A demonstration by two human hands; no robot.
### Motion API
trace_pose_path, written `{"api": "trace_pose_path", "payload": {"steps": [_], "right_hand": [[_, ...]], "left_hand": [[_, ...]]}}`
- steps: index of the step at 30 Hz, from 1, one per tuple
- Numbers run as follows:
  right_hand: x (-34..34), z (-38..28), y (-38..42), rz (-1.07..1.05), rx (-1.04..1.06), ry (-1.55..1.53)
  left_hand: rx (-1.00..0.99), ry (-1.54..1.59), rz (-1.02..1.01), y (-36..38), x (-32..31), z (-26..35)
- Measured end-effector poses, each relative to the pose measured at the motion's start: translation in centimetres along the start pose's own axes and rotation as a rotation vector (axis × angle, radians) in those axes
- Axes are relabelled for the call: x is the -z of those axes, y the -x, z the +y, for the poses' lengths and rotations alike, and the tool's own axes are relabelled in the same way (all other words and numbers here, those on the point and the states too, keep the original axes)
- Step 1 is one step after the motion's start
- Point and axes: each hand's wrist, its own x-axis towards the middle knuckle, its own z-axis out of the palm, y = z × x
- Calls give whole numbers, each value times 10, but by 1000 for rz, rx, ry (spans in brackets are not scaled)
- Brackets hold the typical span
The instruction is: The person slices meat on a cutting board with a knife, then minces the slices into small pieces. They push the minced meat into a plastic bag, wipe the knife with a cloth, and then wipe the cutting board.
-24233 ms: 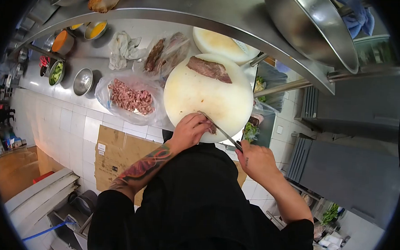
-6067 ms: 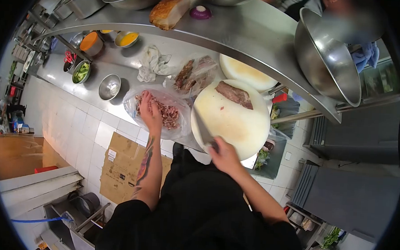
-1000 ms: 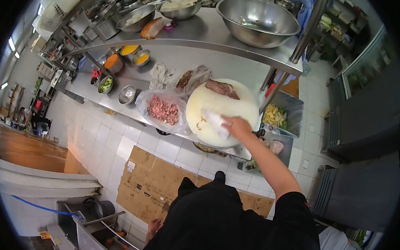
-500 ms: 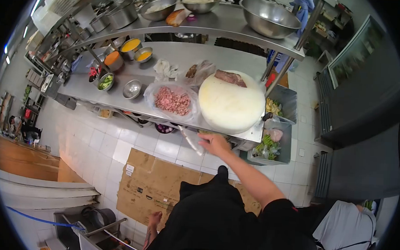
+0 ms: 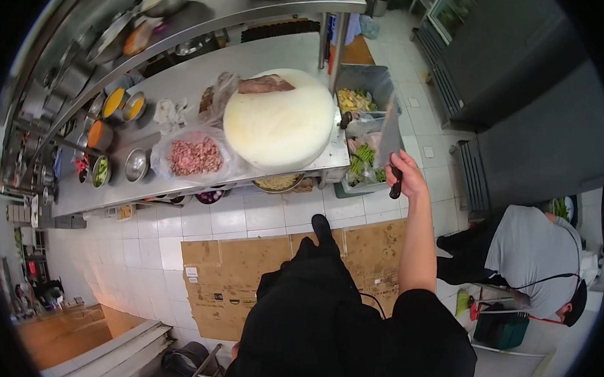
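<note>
My right hand (image 5: 410,174) is closed round the dark handle of a broad-bladed kitchen knife (image 5: 389,135). The blade points up and away, in front of the bins right of the table. Only a sliver of my left hand (image 5: 235,351) shows beside my black clothing, its fingers hidden. On the steel table (image 5: 274,52), a thick round white chopping board (image 5: 278,123) bears a dark piece of meat (image 5: 266,84) near its far edge. Left of the board lie minced or diced meat (image 5: 195,157) in a clear plastic bag and another bag (image 5: 218,97) with something brown inside.
Bowls and tubs, including an empty steel bowl (image 5: 136,164), stand on the table's left. Grey bins (image 5: 387,84) of vegetables and scraps adjoin its right end. Flattened cardboard (image 5: 229,306) covers the floor. A co-worker in a grey shirt (image 5: 531,256) bends over at the right.
My right hand has swung from the table's front edge to the right with the knife, blade now upward. The view has turned right. My left hand has nearly left sight.
</note>
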Motion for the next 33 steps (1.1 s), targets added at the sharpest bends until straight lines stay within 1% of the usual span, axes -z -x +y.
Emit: {"api": "trace_pose_path", "payload": {"steps": [1,2,4,5,7,8,10,12,14,15,16,17,18,19,20,22,23,24,26,27,28,29,30,31,32,33], "right_hand": [[76,41,-29,176,-43,123],[137,83,-51,352,-91,247],[167,130,-58,824,-394,1101],[184,157,-55,824,-418,1089],[209,203,-47,668,-230,1529],[207,213,-42,663,-260,1514],[192,238,-34,612,-122,1501],[163,254,4,477,-312,1671],[147,297,56,559,166,1646],[140,299,68,557,159,1648],[131,297,76,590,161,1543],[125,289,79,622,161,1436],[131,278,76,625,145,1431],[145,260,62,602,72,1156],[158,242,43,579,7,882],[183,206,-5,626,-97,629],[204,203,-33,687,-159,446],[222,209,-45,743,-221,261],[235,234,-21,777,-239,316],[237,246,-9,813,-240,373],[232,263,11,852,-229,416],[225,283,41,886,-220,468],[227,301,68,905,-288,519],[231,318,89,921,-349,569],[233,338,108,1020,-261,941],[230,349,113,1105,-154,1313]], "left_hand": [[-8,-40,-17,8,1,17],[-18,-78,-33,14,1,34],[-41,-138,-59,21,0,68],[-48,-170,-72,24,0,86],[-55,-244,-78,35,2,123],[-55,-284,-73,39,2,144],[-64,-350,-33,46,-1,187],[-83,-374,38,51,-4,234],[-67,-330,156,55,-18,282],[46,-257,240,62,-36,321],[51,-259,239,58,-46,332],[-39,-272,251,54,-50,338],[-127,-295,261,53,-50,344],[-106,-337,198,44,-47,345],[-101,-353,192,42,-49,354],[-123,-486,22,35,-63,373],[-185,-445,-70,17,-49,357],[-176,-452,-73,9,-40,358],[-96,-654,-53,-4,-33,375],[-94,-595,-3,-2,-30,389],[-100,-590,-9,2,-33,402],[-134,-400,84,9,-34,410],[-165,-203,176,11,-34,409],[-196,-167,219,3,-25,392],[-205,-142,219,-8,-8,369],[-157,-240,170,-17,12,344]]}}
